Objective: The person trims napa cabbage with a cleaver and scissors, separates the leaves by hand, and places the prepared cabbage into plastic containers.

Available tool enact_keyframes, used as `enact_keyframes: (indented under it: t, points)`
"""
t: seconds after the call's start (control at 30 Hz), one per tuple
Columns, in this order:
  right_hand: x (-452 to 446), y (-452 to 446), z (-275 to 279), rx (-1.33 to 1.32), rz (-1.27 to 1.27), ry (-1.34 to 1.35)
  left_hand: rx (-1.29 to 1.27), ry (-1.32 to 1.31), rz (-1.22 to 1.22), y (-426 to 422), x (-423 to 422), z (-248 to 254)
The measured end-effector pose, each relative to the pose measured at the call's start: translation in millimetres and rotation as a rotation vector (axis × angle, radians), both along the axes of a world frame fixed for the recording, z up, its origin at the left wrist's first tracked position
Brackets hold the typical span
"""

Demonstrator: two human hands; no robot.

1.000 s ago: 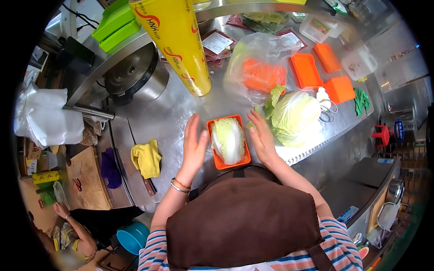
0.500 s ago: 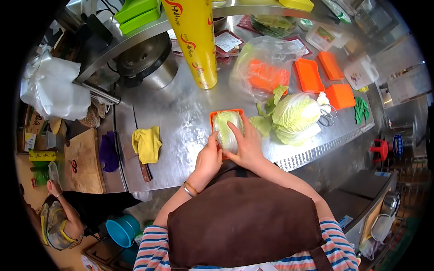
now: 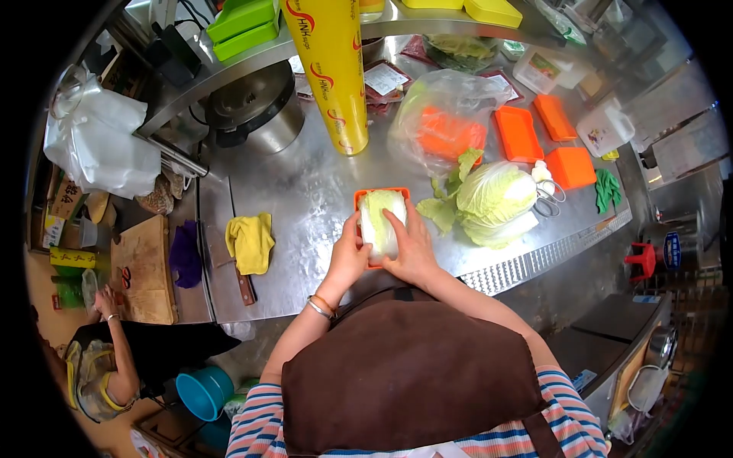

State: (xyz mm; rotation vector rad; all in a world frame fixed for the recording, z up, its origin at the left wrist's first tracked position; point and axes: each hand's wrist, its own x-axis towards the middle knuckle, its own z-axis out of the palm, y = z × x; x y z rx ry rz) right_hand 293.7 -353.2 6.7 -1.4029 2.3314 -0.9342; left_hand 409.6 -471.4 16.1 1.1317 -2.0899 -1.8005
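Cut napa cabbage leaves [image 3: 374, 216] lie stacked in a small orange tray [image 3: 384, 191] on the steel counter. From the left, my left hand [image 3: 350, 250] holds the stack, fingertips against its side. My right hand [image 3: 413, 248] grips the right side, its index finger lying over the top leaf and its thumb at the near end. Part of the tray is hidden under the cabbage and my hands. Right of the tray sits a partly stripped head of napa cabbage [image 3: 498, 195], with loose outer leaves [image 3: 439, 214] beside it.
Left on the counter are a knife [image 3: 244, 286] and a yellow cloth [image 3: 250, 243]. A yellow film roll [image 3: 336, 91] stands behind the tray. Orange trays [image 3: 521, 133], a plastic bag [image 3: 412, 114] and scissors [image 3: 547, 202] lie to the right. A co-worker's hands [image 3: 105, 303] are at far left.
My fingers have shifted slightly on the cabbage, and my left hand sits a little farther from my right. The co-worker's hands have come together. The whole view has tilted slightly.
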Motion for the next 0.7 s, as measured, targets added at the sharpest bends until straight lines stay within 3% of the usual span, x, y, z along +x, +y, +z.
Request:
enact_keyframes:
  t: [0.13, 0.2, 0.4, 0.5, 0.6, 0.7]
  points:
    - [-1, 3, -3, 0.008, 0.001, 0.006, -0.079, -0.105, -0.092, -9, 3, 6]
    - [-1, 3, -5, 0.014, 0.017, 0.041, -0.368, -0.071, -0.14, -9, 5, 0]
    - [-3, 4, -8, 0.072, 0.05, 0.128, -0.635, -0.161, -0.249, -13, 7, 8]
    - [-4, 7, -1, -0.037, -0.019, 0.044, -0.783, -0.183, -0.099, -4, 9, 28]
    - [-16, 20, 7, -0.205, -0.083, -0.007, -0.582, -0.137, -0.049, -2, 12, 28]
    - [-12, 22, 9, -0.104, -0.064, -0.201, -0.645, -0.094, -0.204, 4, 9, 8]
